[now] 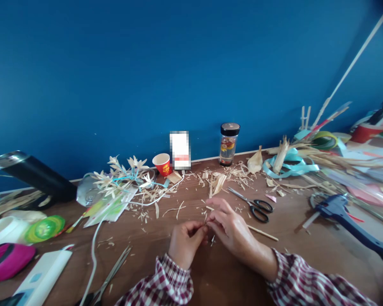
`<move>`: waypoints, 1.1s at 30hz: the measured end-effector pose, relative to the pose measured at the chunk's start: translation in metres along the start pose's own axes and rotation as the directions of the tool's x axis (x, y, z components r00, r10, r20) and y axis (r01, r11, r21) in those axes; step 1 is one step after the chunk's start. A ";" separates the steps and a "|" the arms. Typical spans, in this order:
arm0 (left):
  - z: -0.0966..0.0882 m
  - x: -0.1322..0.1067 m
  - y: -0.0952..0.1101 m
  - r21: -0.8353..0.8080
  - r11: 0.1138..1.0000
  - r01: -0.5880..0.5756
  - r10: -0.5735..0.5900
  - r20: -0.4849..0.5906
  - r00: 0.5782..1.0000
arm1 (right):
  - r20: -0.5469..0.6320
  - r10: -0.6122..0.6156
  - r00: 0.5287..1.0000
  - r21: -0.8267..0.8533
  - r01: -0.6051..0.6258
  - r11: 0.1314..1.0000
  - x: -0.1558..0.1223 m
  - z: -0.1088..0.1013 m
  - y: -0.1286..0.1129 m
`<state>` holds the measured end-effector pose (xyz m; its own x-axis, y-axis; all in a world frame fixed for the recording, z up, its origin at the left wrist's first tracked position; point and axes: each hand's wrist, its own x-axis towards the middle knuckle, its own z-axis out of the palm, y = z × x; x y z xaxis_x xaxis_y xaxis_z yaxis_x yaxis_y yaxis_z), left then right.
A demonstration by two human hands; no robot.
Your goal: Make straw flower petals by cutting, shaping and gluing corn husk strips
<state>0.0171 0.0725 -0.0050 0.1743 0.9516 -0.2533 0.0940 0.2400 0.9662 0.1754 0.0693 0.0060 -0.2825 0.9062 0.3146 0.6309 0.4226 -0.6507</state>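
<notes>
My left hand (185, 243) is closed in a pinch above the near middle of the brown table. Its fingertips meet those of my right hand (232, 231), also pinching, with the other fingers lifted and curved. Whatever lies between the fingertips is tiny and mostly hidden; only a thin, dark sliver shows. A pale thin stick (262, 233) lies behind and partly beneath my right hand. Black-handled scissors (257, 206) rest beyond that hand, blades toward the back left. A second pair of scissors (113, 270) lies to the left of my left hand. Dry husk scraps (217, 185) litter the tabletop ahead.
Husk flowers (135, 165), a red paper cup (162, 165) and a lidded glass jar (229, 144) stand along the blue wall. A blue glue gun (347, 219) lies right. A white cable (94, 250), power strip (46, 272) and black flask (35, 176) occupy the left.
</notes>
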 end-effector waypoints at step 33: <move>0.002 0.001 -0.007 -0.271 0.959 0.085 -0.101 -0.045 0.994 | -0.026 0.238 0.971 0.553 -0.184 0.813 0.001 0.012 -0.001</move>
<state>0.0187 0.0713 -0.0116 0.1191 0.9302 -0.3472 -0.1602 0.3631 0.9179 0.1658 0.0703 -0.0010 -0.1059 0.9800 0.1687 0.1656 0.1846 -0.9687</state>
